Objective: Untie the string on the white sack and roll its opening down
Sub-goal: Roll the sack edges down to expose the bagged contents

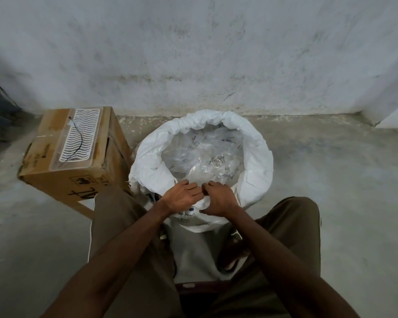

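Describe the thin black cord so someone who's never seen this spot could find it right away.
Start at the cardboard box standing left of the white sack. On its top lies a white panel with wavy slots. The black cord curves across that panel, the only dark, thin line on it.

We saw a white woven sack (257,157) with blue and black print, clear plastic packets (202,152) inside, a brown cardboard box (55,177) bearing a white wavy-striped panel (81,134), and olive-brown trousers (115,226).
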